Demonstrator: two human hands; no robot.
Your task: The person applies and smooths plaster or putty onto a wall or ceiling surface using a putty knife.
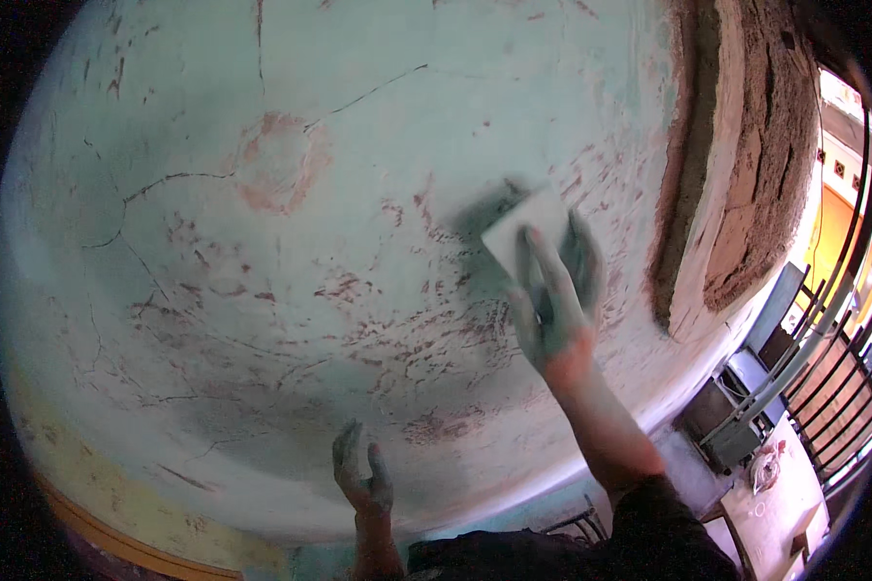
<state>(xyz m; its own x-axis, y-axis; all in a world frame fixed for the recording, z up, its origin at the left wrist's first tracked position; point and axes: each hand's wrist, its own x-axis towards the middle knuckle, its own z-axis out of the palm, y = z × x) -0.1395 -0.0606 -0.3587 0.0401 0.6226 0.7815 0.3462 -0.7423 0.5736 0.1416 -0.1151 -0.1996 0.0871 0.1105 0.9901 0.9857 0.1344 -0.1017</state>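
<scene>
My right hand (557, 300), coated in pale dust, is reached up against a wall (349, 165) of worn, pale green paint. Its fingers grip a pale, flat square sheet (528, 230) that looks like sandpaper, pressed to or very near the wall. Dark shadow lies around the sheet, and the side against the wall is hidden. Lower and to the left, my left hand (361, 474) is raised close to the wall with nothing in it. Its thumb stands apart from the fingers, and dust covers it too. Reddish scuffs and thin cracks run across the surface between both hands.
On the right, a rough-edged opening frame (727, 174) shows bare, crumbling plaster. Beyond it stand a black metal railing (843, 397), a dark box-shaped appliance (722, 421) and a pale tabletop (770, 513) with a clear plastic bag (767, 467) on it. An orange-brown strip (131, 537) edges the lower left.
</scene>
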